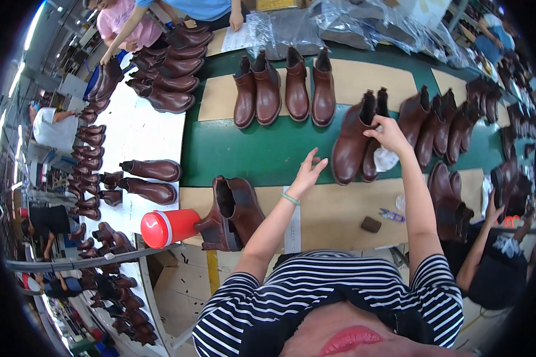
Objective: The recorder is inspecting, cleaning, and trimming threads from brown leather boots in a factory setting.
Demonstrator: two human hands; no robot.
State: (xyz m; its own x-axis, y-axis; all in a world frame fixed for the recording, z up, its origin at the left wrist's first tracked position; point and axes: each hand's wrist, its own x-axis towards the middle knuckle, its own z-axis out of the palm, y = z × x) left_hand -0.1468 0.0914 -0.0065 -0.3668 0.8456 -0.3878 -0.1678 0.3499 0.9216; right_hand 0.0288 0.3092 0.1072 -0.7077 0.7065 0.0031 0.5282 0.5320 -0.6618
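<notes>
My right hand [389, 135] is closed on the upper of a brown ankle boot [350, 146], toe pointing toward me. A second brown boot [371, 159] stands close behind it, partly hidden by my hand. Some crumpled white material [386, 159] shows just under my right hand; whether the palm holds it I cannot tell. My left hand [308, 172] hovers left of these boots over the green table surface [250, 154], fingers apart and nothing in them. To its left, a pair of brown boots [239, 205] rests at the near edge.
Brown boots [268, 92] stand in pairs on cardboard at the far side, with more boots [441, 125] to the right. Near me lie a dark block [371, 224] and small snips [392, 215]. A red cup [170, 228] sits left. Co-workers stand on several sides.
</notes>
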